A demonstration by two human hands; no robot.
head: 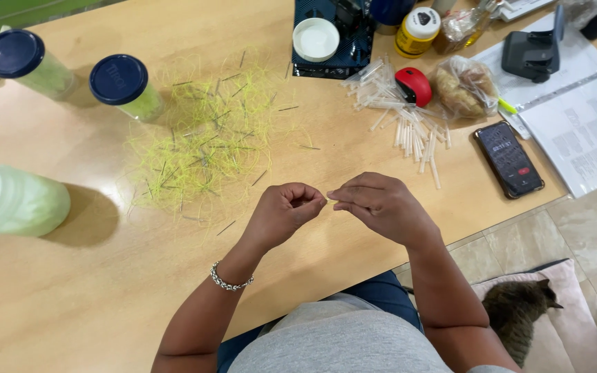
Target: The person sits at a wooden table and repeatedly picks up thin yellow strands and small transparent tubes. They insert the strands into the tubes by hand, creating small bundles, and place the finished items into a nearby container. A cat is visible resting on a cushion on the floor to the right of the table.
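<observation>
Far left, lidded jars [119,86] beside a loose heap of yellow-green thread [205,138], within reach on the wooden table [70,290]. Centre, left hand [283,211] and right hand [381,204] fingertip to fingertip, pinched on a fine yellow strand [327,201], raised for close sight. Right, clear tubes [409,124] piled near, a phone [509,159] beyond.

Bare wooden table [70,290] lies open to the left of the hands. Ahead, a tangle of yellow-green threads [205,135] blocks the way; right, scattered clear tubes [409,128] and a phone [509,159].

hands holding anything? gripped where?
Left hand and right hand pinch a thin yellow-green thread between fingertips, one at each end. Too small to tell more.
</observation>
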